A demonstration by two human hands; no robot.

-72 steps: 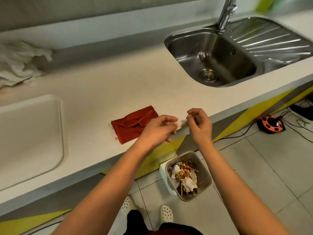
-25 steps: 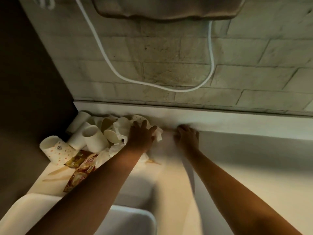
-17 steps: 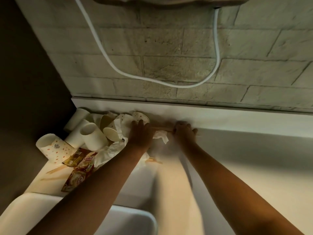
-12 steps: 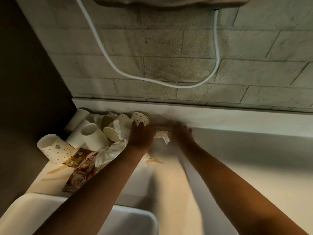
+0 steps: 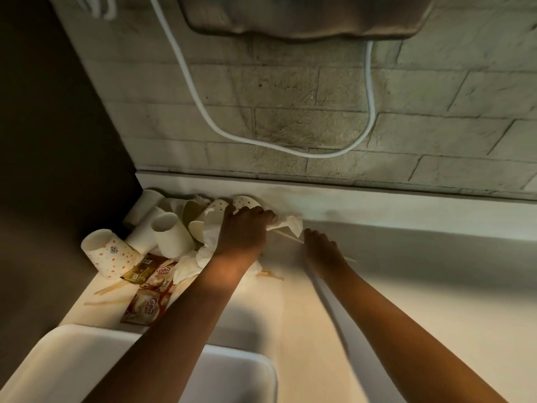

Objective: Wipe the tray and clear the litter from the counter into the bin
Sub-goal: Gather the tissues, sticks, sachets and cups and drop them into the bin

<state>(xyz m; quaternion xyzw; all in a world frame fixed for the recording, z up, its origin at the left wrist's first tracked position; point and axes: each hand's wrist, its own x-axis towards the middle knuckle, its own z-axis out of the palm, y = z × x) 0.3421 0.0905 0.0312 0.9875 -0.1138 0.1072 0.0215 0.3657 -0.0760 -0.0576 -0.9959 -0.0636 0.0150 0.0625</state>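
A heap of litter fills the counter's back left corner: several paper cups (image 5: pixel 171 237), crumpled white napkins (image 5: pixel 287 223), brown creamer sachets (image 5: pixel 146 305) and thin wooden stirrers (image 5: pixel 106 289). My left hand (image 5: pixel 242 232) lies on the heap with its fingers curled round a crumpled napkin. My right hand (image 5: pixel 321 247) sits just right of it, pinching a wooden stirrer (image 5: pixel 287 237) that runs under the napkin. The white tray (image 5: pixel 241 362) lies at the bottom left, under my left forearm.
The white counter (image 5: pixel 421 286) stretches to the right. A brick wall (image 5: pixel 290 126) rises behind it with a looping white cable (image 5: pixel 203 112) and a brown cloth (image 5: pixel 305 16) hanging above. A dark panel (image 5: pixel 43 141) closes off the left side.
I turned from the bin and sink to the counter's littered corner. Over the last second both hands closed in on the heap; the left gathered a napkin, the right took a stirrer and drew back.
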